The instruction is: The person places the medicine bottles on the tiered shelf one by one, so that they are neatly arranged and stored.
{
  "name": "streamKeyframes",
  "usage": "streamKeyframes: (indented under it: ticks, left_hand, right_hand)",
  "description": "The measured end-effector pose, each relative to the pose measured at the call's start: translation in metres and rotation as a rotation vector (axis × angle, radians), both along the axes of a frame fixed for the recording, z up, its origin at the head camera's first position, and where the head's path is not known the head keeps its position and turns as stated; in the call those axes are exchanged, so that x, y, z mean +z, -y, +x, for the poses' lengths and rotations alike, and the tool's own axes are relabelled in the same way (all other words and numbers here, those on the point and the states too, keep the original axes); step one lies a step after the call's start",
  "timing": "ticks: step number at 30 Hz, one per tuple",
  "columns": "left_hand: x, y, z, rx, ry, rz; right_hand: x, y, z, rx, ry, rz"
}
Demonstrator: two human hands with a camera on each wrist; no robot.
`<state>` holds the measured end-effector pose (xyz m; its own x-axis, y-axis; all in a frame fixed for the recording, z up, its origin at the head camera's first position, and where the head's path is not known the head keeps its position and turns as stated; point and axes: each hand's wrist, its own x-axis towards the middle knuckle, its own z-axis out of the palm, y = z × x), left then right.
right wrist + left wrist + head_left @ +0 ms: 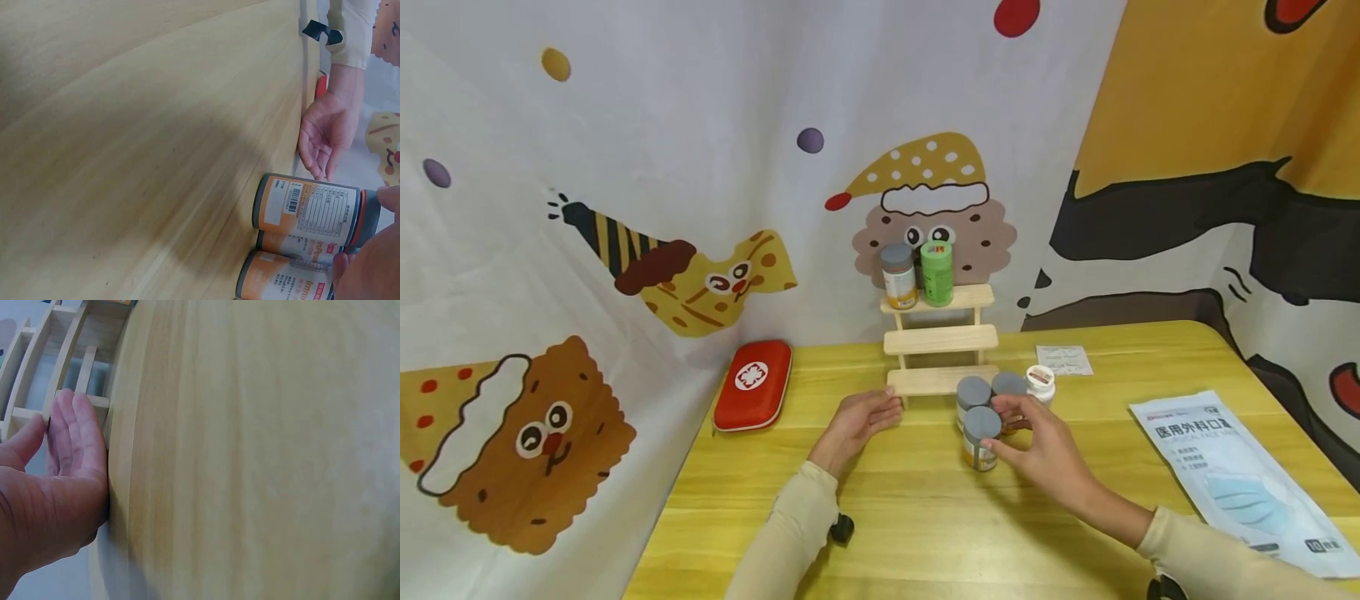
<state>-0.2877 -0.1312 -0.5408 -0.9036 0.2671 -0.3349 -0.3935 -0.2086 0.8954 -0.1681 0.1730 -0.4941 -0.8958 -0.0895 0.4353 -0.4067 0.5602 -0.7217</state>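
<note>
My right hand (1045, 446) pinches the grey lid of the front supplement bottle (981, 437), its thumb on the near side and fingers behind. The bottle stands upright, with an orange and white label (309, 209) in the right wrist view. Close behind it are two more grey-lidded bottles, one on the left (973, 392) and one on the right (1009, 384), partly hidden by the hand. A small white bottle (1040, 383) stands beyond the fingers. My left hand (861, 421) has its fingers extended, fingertips at the left end of the wooden three-step rack (940, 339).
On the rack's top step stand a grey-lidded bottle (898, 277) and a green bottle (937, 275). A red first-aid case (752, 386) lies at the left, a paper slip (1064, 360) behind the white bottle, and a face-mask packet (1243, 483) at the right. A patterned curtain hangs behind.
</note>
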Motion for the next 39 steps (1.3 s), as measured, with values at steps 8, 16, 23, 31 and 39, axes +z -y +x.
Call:
streamKeyframes:
  ticks: [8, 16, 23, 31, 39]
  left_hand:
    - [-0.001, 0.0, -0.001, 0.002, 0.006, -0.004]
    - [-0.001, 0.0, -0.001, 0.003, 0.006, 0.006]
    - [-0.001, -0.001, -0.001, 0.005, -0.003, 0.003]
    - [-0.002, 0.0, -0.001, -0.003, -0.009, 0.007]
    - [-0.003, 0.0, -0.002, 0.004, -0.005, 0.012]
  right_hand:
    - [-0.004, 0.002, 0.002, -0.013, 0.05, 0.028]
    - [-0.009, 0.002, 0.0, -0.028, 0.015, 0.096]
    - [-0.012, 0.002, 0.0, -0.032, -0.01, 0.141]
    - [-0.01, 0.002, -0.002, -0.031, 0.008, 0.149]
    - [-0.009, 0.002, -0.004, -0.041, 0.014, 0.143]
